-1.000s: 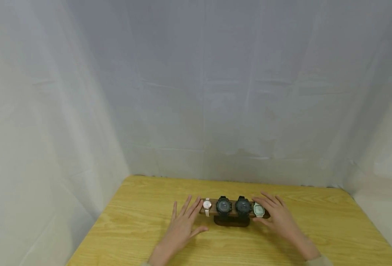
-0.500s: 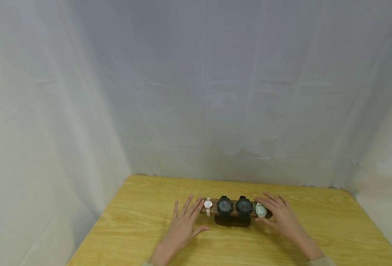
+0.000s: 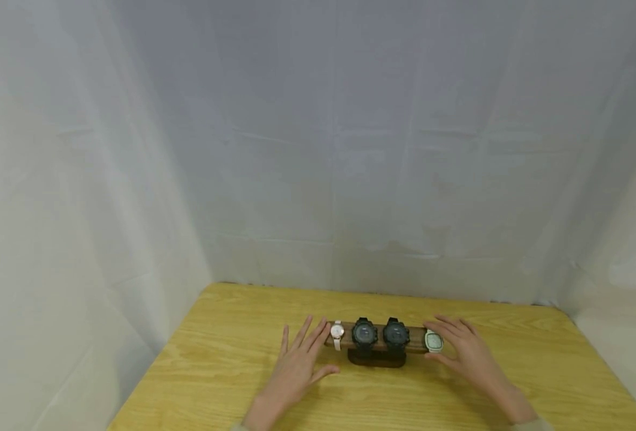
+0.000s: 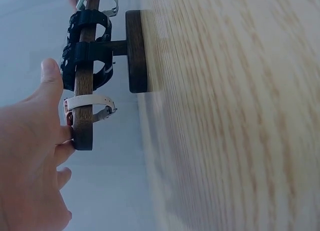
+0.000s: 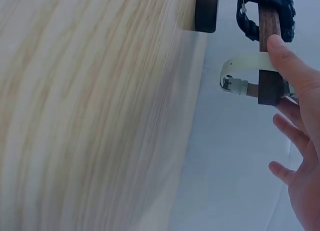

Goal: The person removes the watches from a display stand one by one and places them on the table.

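Pale-green square-faced watch (image 3: 433, 340): was pinched by right hand (image 3: 469, 354) at three o'clock
Dark-brown wooden T-stand (image 3: 376, 358): was probably filled; release left
Left hand (image 3: 294, 366): was spread at nine o'clock

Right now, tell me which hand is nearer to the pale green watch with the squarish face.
Right. The right hand pinches the pale green, squarish-faced watch at one end of the dark brown wooden bar; the left hand is at the bar's opposite end.
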`<state>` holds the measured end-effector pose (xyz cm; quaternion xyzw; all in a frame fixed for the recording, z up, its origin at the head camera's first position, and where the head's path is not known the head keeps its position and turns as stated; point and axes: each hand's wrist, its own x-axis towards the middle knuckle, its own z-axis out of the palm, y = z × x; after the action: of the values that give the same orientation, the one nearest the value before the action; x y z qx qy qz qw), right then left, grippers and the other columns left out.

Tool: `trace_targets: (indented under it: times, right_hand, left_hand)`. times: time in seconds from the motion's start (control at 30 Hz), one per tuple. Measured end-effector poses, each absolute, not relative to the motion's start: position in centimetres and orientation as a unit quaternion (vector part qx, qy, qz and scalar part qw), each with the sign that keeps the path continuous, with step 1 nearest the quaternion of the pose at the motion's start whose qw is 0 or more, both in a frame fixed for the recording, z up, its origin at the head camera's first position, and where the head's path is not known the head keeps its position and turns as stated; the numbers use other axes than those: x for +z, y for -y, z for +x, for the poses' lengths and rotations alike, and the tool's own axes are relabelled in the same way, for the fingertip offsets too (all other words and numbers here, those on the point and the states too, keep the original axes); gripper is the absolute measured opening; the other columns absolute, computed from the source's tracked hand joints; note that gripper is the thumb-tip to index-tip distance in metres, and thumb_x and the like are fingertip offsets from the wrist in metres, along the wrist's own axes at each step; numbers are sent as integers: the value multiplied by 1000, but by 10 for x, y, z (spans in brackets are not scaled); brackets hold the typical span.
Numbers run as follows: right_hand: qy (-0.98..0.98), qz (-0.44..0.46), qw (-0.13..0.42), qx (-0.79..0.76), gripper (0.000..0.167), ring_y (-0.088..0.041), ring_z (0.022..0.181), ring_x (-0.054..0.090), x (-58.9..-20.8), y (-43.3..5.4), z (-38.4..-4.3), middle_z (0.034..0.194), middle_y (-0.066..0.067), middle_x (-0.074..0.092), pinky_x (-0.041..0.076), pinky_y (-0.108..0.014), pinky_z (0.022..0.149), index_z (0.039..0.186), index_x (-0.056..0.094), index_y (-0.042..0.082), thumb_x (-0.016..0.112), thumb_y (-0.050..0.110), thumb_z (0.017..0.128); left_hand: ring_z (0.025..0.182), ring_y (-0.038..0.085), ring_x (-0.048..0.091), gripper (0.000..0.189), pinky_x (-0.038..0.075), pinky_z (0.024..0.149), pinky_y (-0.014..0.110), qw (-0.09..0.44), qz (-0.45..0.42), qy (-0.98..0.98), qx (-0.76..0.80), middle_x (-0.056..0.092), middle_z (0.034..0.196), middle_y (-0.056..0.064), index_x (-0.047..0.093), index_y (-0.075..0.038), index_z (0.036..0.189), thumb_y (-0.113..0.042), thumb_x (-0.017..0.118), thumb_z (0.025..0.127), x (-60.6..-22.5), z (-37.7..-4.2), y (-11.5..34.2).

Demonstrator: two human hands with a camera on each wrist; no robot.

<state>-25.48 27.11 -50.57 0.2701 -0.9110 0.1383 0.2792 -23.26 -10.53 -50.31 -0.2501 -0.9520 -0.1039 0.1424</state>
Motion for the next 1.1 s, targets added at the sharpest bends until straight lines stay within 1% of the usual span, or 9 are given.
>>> trace_targets:
  times: [0.13,0.23,0.33,0.43,0.6,0.7,0.83,1.1]
  right_hand:
    - [913,265,277,141,66,-35,118,64,-504,-278,-253,128,-13,69,43,-65,101,131,68,12,90,31,71]
    - [907,266,294,142,65,-35,113,65,-503,-285,-252,123,-12,71,46,-64,98,128,69,11,91,29,70]
    - [899,271,316,140,66,-35,109,66,-502,-293,-252,118,-11,73,47,-62,96,126,69,10,92,28,67]
    - [894,273,324,142,66,-34,109,66,-498,-299,-251,116,-10,74,46,-62,96,126,69,10,92,26,66]
    - [897,269,320,145,65,-34,108,65,-491,-306,-246,115,-8,74,45,-63,96,126,68,10,92,24,67]
    - [898,267,318,145,65,-33,109,65,-489,-310,-243,116,-6,74,45,-62,97,127,68,11,92,24,68]
    - [901,260,317,141,65,-33,111,64,-490,-316,-240,116,-5,74,44,-60,96,127,69,11,92,25,68]
    - [910,242,307,140,63,-36,111,64,-492,-330,-236,116,-7,73,46,-61,93,125,69,12,92,27,68]
  left_hand:
    - [154,34,18,84,11,119,68,145,-252,951,-109,25,166,2,34,-13,159,-68,39,96,-503,-233,104]
    - [153,36,21,85,12,118,69,148,-254,949,-110,27,165,4,35,-11,158,-70,35,96,-503,-233,103]
    - [153,35,20,86,12,118,69,147,-252,950,-111,27,165,4,36,-11,157,-71,34,95,-504,-232,103]
    - [154,33,17,86,11,119,69,140,-247,952,-113,27,166,3,35,-12,158,-71,34,95,-503,-232,103]
    - [155,31,14,86,8,119,68,130,-245,954,-116,25,166,2,33,-14,159,-71,35,95,-503,-232,103]
    - [155,31,14,86,8,120,68,128,-245,954,-116,24,167,2,32,-14,160,-71,35,95,-504,-233,102]
    - [155,31,13,86,9,119,68,128,-246,954,-114,23,167,2,31,-14,160,-71,34,96,-504,-233,102]
    - [154,33,16,85,9,119,68,131,-248,953,-115,24,166,3,33,-13,159,-69,37,96,-503,-234,102]
